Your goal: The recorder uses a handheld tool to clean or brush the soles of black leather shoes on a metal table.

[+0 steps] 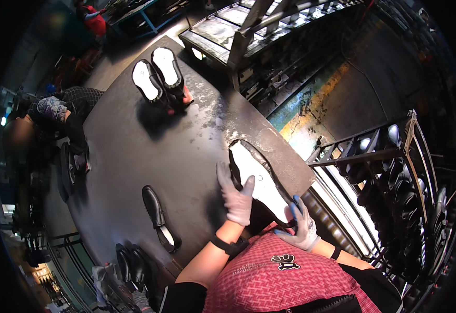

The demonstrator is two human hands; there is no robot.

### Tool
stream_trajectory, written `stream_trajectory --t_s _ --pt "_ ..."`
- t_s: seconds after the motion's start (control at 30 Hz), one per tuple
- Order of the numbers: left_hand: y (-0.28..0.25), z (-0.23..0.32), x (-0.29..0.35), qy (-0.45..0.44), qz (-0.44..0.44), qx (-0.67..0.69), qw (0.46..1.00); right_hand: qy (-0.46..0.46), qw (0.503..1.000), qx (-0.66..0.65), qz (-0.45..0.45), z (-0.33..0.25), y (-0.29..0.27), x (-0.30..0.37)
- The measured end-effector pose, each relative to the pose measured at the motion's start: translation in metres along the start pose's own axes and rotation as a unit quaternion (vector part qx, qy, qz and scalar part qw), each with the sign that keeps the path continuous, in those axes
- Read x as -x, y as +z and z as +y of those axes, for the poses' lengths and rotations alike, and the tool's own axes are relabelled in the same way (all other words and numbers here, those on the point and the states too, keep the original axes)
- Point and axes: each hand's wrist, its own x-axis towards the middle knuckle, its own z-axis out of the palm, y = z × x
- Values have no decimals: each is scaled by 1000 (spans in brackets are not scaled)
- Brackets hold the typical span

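Note:
A black shoe (262,180) with a white underside facing up lies before me, tilted across the table's right part, its heel end toward my body. Along its left edge, my left hand (235,201), in a pale glove, has its fingers at the side and its thumb on the white underside. My right hand (303,229), gloved with bluish fingertips, closes round the heel end. Part of its grip is hidden behind the shoe. Left of my hands, a single black shoe (155,208) rests on the table, its pale inside showing near the heel.
On the far part of the dark table (186,156), a pair of shoes (157,75) stands propped, white undersides showing. A person (63,112) works at the left edge. Dark shoes (134,263) sit lower left. A rack of shoes (395,177) stands right; metal framework (238,39) lies beyond.

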Motion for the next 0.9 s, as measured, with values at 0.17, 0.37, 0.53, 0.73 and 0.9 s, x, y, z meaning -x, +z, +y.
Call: stream_trajectory --t_s 0.17,0.37,0.53,0.73,0.9 --pt "-13 -13 -90 -387 -118 374 835 -65 994 84 -15 3 21 -61" --pt "-110 -45 -144 -214 33 324 921 -144 977 59 -148 -17 61 -196" --pt "-216 -45 -104 -107 401 212 885 -191 971 58 -132 -89 152 -295" --pt "-385 -65 -92 -59 534 256 804 -91 989 -59 -102 -195 264 -421" --pt "-375 -48 -127 -93 437 434 782 -291 938 39 -186 -216 273 -372"
